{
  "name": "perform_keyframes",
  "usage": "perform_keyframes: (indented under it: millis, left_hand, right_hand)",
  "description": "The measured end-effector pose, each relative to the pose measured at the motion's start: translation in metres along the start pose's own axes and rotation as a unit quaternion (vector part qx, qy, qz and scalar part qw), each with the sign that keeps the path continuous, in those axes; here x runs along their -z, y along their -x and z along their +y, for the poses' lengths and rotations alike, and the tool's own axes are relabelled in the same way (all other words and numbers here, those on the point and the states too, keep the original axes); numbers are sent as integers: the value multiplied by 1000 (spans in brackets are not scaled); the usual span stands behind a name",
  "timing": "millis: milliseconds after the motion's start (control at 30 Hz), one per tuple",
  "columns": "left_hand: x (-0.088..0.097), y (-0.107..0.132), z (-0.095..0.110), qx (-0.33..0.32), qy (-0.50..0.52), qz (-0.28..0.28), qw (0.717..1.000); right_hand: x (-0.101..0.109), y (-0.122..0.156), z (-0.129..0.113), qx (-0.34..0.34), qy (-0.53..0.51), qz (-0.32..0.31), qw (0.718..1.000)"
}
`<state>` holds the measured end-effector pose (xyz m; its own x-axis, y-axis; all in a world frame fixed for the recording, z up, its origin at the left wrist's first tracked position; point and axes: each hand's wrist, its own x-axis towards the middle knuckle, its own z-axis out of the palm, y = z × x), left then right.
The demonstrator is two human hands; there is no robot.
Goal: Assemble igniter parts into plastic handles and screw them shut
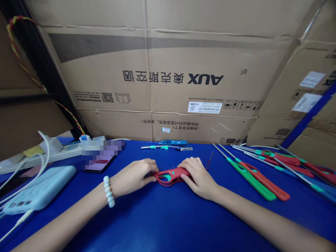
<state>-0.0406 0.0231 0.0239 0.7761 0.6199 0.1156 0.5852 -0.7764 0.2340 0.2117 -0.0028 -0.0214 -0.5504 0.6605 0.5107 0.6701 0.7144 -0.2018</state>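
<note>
A red lighter handle with a teal trigger [170, 176] lies on the blue table [168, 220] in front of me. My left hand [136, 175], with a pale bead bracelet on the wrist, is closed on its left end. My right hand [197, 175] is curled over its right end, fingers pressed on the red body. A thin pin stands up just behind the handle between my hands. A small red-handled screwdriver [209, 161] lies just right of my right hand.
Several long-nozzle lighters, red, green and blue [262, 178], lie at the right. A blue part and a metal tube [168, 145] lie at the back. A phone [101, 159], a power strip [52, 150] and a pale blue power bank [39, 192] sit left. Cardboard boxes [168, 77] wall the back.
</note>
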Motion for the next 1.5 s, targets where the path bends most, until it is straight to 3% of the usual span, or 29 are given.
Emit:
perform_keyframes:
  millis: [600, 1500]
  left_hand:
    - [-12, -1, -2, 25, -5, 5, 1000]
    - [-14, -1, -2, 22, -2, 3, 1000]
  right_hand:
    - [0, 2, 2, -7, 28, -46, 999]
    - [1, 2, 0, -11, 32, -48, 998]
